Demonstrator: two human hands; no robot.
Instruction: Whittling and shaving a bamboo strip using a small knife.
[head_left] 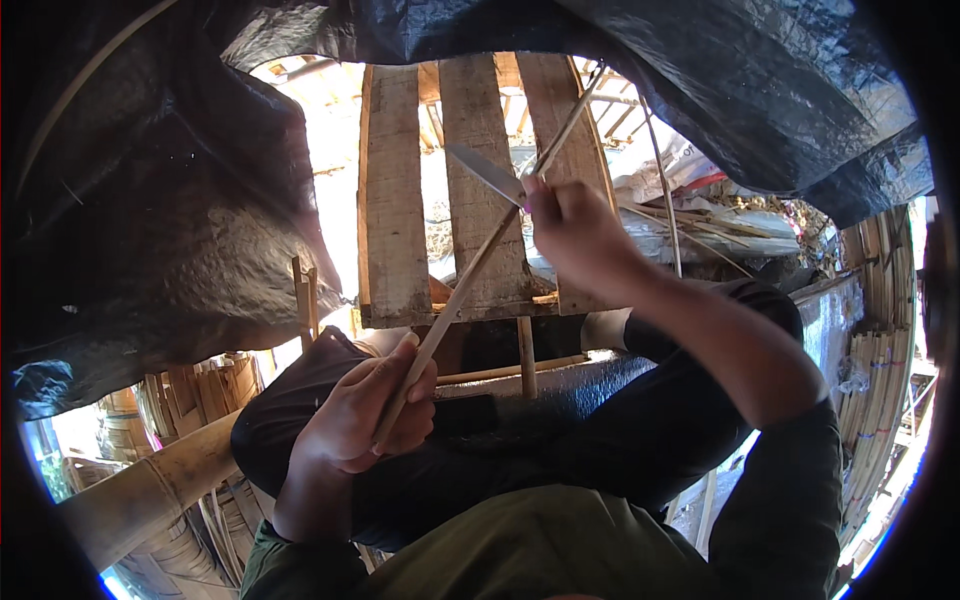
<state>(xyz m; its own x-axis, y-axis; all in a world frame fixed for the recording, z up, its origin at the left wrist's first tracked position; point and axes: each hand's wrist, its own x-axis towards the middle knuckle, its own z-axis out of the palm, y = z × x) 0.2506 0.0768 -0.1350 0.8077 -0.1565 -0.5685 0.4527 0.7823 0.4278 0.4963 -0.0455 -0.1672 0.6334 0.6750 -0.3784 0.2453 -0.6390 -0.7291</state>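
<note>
Left hand (350, 415): closed about the lower end of a long thin stick (470, 275), lower left of centre, thumb laid along it. Right hand (578, 228): closed in a fist on a knife (485, 173), upper centre; blade points to the upper left, meeting the stick at the fist. Stick: slanting from the left hand up to the top edge of the plank table (393, 200), right of centre.

Edges and room: the table's near edge lies just beyond the left hand; long gaps part its three planks. Open air lies between the left hand and the right forearm, above the dark trousers (620, 430). A black sheet (190, 220) hangs close along the table's left side; another dark sheet (790, 100) sags at upper right. A thick bamboo pole (165, 490) runs in from the lower left; bundled slats (870, 400) stand at the right rim.

Hidden or unclear: knife handle, covered by the fist; whether the right fingers also touch the stick, cannot tell; ground beyond the table, washed out by glare; outer edges, cut by the dark round rim.

Markings: red patch on a pale sack (672, 172), upper right, too small to make out.
</note>
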